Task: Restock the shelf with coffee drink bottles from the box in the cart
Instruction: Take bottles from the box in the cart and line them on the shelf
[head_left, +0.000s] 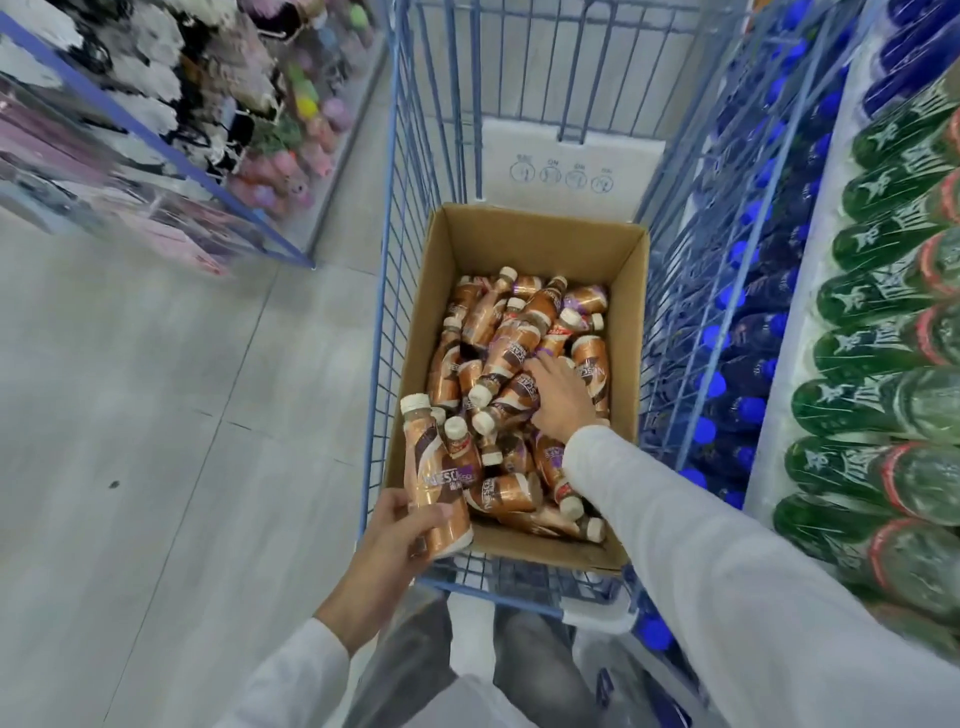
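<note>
My right hand (558, 397) lies on the bottles (506, 345) in the box (535, 239). Its fingertips sink among them, so I cannot tell whether they grip one. The bottle (441, 480) in my left hand (392, 540) covers my palm and the box's near left corner. The lower bottles are buried under the top ones. The shelf (156, 104) on my left is a blur. The green bottles (883, 312) on my right run off the edge. The blue bottles (748, 322) show only through the wire of the cart (384, 260). The print on the carton (566, 156) behind the box is too small to read.

Head view, steep downward (wide-angle), close over cart (493, 597).
</note>
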